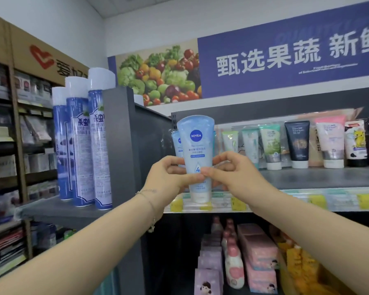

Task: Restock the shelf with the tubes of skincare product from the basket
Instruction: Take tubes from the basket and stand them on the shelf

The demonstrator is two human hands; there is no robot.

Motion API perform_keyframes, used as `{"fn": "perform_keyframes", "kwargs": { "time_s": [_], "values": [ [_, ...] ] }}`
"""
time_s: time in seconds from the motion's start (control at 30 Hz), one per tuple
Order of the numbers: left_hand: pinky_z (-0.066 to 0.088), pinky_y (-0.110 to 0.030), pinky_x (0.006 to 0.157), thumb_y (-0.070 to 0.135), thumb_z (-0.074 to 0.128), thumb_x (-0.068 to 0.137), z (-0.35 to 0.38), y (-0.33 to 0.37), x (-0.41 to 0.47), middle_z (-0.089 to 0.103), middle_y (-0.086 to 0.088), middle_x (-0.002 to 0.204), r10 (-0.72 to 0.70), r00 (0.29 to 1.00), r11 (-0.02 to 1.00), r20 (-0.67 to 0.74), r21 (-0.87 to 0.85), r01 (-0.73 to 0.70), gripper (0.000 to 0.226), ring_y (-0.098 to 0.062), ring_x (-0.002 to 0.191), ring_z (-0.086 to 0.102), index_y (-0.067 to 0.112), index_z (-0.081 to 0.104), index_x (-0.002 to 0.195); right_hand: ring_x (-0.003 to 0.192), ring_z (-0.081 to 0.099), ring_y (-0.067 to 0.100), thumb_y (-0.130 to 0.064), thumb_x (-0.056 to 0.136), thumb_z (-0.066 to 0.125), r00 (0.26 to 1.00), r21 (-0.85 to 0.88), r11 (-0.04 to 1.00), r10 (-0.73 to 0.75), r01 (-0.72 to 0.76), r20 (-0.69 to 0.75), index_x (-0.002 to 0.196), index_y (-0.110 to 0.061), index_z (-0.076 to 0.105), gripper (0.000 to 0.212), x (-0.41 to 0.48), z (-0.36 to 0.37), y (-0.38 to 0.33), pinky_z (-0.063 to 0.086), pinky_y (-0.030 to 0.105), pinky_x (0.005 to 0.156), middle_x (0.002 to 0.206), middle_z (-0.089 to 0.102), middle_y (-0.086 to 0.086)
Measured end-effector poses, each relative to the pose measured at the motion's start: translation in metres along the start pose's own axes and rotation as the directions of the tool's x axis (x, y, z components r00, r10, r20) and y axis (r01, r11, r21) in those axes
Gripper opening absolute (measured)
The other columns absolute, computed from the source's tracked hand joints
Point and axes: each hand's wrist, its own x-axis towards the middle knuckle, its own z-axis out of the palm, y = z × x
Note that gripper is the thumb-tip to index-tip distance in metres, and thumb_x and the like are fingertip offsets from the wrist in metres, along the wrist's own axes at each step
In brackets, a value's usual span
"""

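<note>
A light blue Nivea tube (196, 143) with a white cap stands cap-down in the air in front of the top shelf (320, 177), at its left end. My left hand (168, 177) grips the tube's lower part from the left, and my right hand (228, 173) pinches it from the right. Just behind it on the shelf stands another blue Nivea tube (176, 145), mostly hidden. The basket is out of view.
A row of other tubes (296, 143), green, black, pink and white, stands along the shelf to the right. Tall blue spray cans (81, 145) stand on the neighbouring shelf at left. Pink bottles and boxes (249, 256) fill the shelf below. Yellow price tags (317, 201) line the shelf edge.
</note>
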Motion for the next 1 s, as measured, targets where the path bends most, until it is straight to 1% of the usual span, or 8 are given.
{"fn": "perform_keyframes", "kwargs": {
  "time_s": [0.2,0.33,0.43,0.53,0.67,0.8,0.9,1.0],
  "values": [
    [0.047,-0.015,0.048,0.006,0.085,0.064,-0.006,0.006,0.032,0.073,-0.008,0.088,0.008,0.994,0.999,-0.107,0.035,-0.004,0.039,-0.006,0.060,0.066,0.006,0.061,0.094,0.059,0.064,0.011,-0.023,0.083,0.073,1.000,-0.080,0.997,0.019,-0.020,-0.011,0.101,-0.010,0.057,0.027,0.038,0.013,-0.007,0.044,0.015,0.048,0.084,0.070,0.010],
    [0.057,-0.038,0.079,0.009,0.088,0.060,-0.006,-0.004,0.060,0.073,-0.008,0.090,-0.001,0.979,1.000,-0.203,0.020,0.005,0.037,-0.024,0.084,0.071,0.008,0.063,0.087,0.074,0.064,0.018,-0.027,0.084,0.071,0.998,-0.097,0.994,0.049,-0.053,-0.045,0.101,-0.019,0.062,0.021,0.068,0.023,0.001,0.044,0.023,0.059,0.094,0.069,0.008],
    [0.057,-0.045,0.079,0.012,0.090,0.057,-0.005,-0.014,0.084,0.072,-0.006,0.089,-0.021,0.966,1.000,-0.259,0.009,0.024,0.036,-0.026,0.083,0.070,0.011,0.062,0.081,0.079,0.059,0.018,-0.020,0.092,0.059,0.993,-0.057,0.994,0.094,-0.097,-0.065,0.100,-0.020,0.063,0.010,0.091,0.032,0.005,0.041,0.022,0.058,0.094,0.064,0.003],
    [0.056,-0.037,0.078,0.014,0.088,0.061,-0.005,-0.021,0.105,0.071,-0.002,0.091,-0.025,0.952,0.997,-0.304,0.063,0.046,0.035,-0.021,0.085,0.068,0.012,0.063,0.085,0.073,0.053,0.022,-0.013,0.092,0.046,0.982,-0.040,0.983,0.173,-0.177,-0.073,0.094,-0.012,0.065,0.019,0.115,0.043,0.008,0.042,0.026,0.061,0.087,0.062,0.010],
    [0.048,-0.025,0.063,0.011,0.083,0.067,-0.006,-0.032,0.124,0.069,-0.004,0.097,-0.003,0.943,0.991,-0.332,0.127,0.048,0.032,-0.020,0.083,0.064,0.010,0.061,0.091,0.079,0.058,0.027,-0.017,0.090,0.047,0.956,-0.013,0.959,0.282,-0.284,-0.085,0.113,0.001,0.062,0.033,0.139,0.058,0.017,0.046,0.033,0.070,0.102,0.067,0.022],
    [0.049,-0.028,0.071,0.009,0.081,0.070,-0.005,-0.046,0.136,0.070,-0.009,0.100,0.011,0.943,0.976,-0.334,0.209,0.062,0.030,-0.021,0.086,0.065,0.012,0.058,0.088,0.099,0.064,0.033,-0.023,0.090,0.048,0.953,-0.099,0.949,0.293,-0.301,-0.082,0.109,-0.004,0.062,0.031,0.150,0.067,0.031,0.051,0.041,0.093,0.105,0.067,0.016],
    [0.046,-0.022,0.063,0.009,0.080,0.072,-0.005,-0.055,0.142,0.069,-0.010,0.102,0.001,0.948,0.964,-0.318,0.252,0.084,0.029,-0.017,0.083,0.062,0.009,0.061,0.093,0.079,0.052,0.022,-0.019,0.098,0.042,0.971,-0.188,0.952,0.239,-0.240,-0.030,0.086,-0.014,0.054,0.018,0.152,0.064,0.041,0.044,0.029,0.077,0.085,0.053,0.006],
    [0.040,-0.014,0.054,0.014,0.077,0.076,-0.003,-0.057,0.146,0.067,-0.008,0.107,-0.004,0.954,0.946,-0.299,0.309,0.101,0.033,-0.016,0.085,0.059,0.006,0.060,0.103,0.062,0.039,0.008,-0.017,0.100,0.038,0.978,-0.215,0.955,0.208,-0.206,-0.015,0.067,-0.025,0.040,0.034,0.154,0.062,0.052,0.035,0.020,0.061,0.071,0.042,-0.004]
  ]
}}
